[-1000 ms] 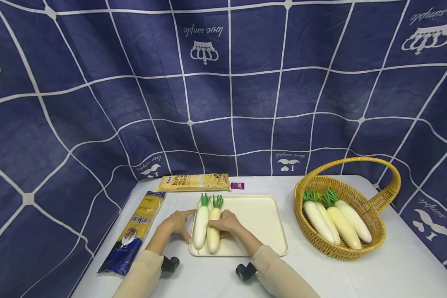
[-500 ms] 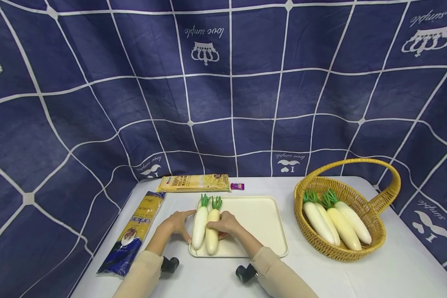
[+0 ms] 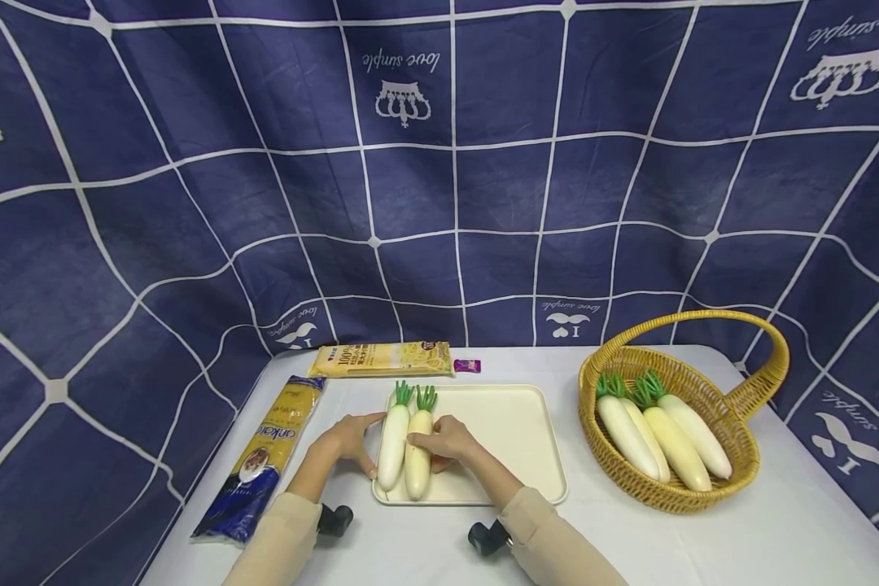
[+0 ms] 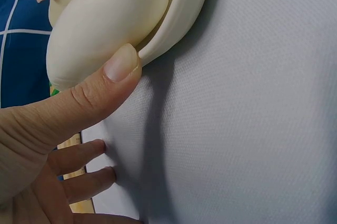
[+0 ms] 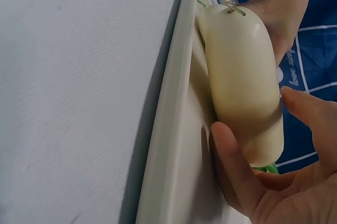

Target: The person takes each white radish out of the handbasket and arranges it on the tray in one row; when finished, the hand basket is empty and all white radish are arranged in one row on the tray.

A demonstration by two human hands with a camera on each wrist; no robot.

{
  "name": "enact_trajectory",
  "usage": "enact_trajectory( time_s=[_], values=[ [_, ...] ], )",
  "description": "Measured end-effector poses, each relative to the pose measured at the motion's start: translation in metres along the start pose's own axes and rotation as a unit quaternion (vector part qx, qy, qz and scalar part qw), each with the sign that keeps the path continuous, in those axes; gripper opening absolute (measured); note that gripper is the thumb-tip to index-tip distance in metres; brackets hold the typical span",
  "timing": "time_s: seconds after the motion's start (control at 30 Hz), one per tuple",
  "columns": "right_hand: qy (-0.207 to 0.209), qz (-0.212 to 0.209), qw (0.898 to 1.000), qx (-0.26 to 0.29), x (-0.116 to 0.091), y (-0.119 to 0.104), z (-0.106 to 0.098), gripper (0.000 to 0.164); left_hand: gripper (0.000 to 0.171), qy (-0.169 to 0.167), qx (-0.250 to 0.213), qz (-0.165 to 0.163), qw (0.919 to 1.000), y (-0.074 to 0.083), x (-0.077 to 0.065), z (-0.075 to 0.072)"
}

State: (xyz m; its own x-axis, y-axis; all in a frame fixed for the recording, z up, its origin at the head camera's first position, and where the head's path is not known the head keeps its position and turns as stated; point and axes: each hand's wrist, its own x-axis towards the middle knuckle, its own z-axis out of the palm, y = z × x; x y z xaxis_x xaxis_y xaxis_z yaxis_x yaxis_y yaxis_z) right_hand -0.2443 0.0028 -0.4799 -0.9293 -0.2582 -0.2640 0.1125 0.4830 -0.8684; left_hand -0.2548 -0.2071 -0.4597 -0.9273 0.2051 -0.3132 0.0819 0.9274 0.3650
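Two white radishes with green stem tops lie side by side along the left of a cream tray (image 3: 498, 439). My right hand (image 3: 450, 439) holds the yellowish right radish (image 3: 418, 468), its thumb over the top and its fingers at the right side; the right wrist view shows that radish (image 5: 245, 71) between them. My left hand (image 3: 347, 439) is at the tray's left edge beside the whiter radish (image 3: 391, 452). In the left wrist view its thumb (image 4: 105, 84) lies against the tray rim and the whiter radish (image 4: 105, 24), with the other fingers extended over the cloth.
A wicker basket (image 3: 593, 456) with several radishes stands at the right, its handle arching up. A blue and gold pasta packet (image 3: 260, 460) lies at the left. Behind the tray are a yellow noodle packet (image 3: 381, 359) and a small purple packet (image 3: 467, 366).
Both radishes have shifted very slightly left on the tray, the right hand moving with them. The left hand stays in place.
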Motion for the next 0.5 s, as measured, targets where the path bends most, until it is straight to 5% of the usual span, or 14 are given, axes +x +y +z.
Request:
enact_trajectory(
  time_s=[0.2,0.5],
  values=[
    [-0.003,0.006,1.000,-0.001,-0.006,0.004,-0.007,0.069,0.108,0.000,0.001,0.004,1.0000,0.000,0.000,0.000],
    [0.001,0.006,0.999,0.034,-0.019,0.016,-0.018,0.071,0.109,-0.008,-0.001,-0.009,0.9999,-0.001,-0.001,-0.001]
  ],
)
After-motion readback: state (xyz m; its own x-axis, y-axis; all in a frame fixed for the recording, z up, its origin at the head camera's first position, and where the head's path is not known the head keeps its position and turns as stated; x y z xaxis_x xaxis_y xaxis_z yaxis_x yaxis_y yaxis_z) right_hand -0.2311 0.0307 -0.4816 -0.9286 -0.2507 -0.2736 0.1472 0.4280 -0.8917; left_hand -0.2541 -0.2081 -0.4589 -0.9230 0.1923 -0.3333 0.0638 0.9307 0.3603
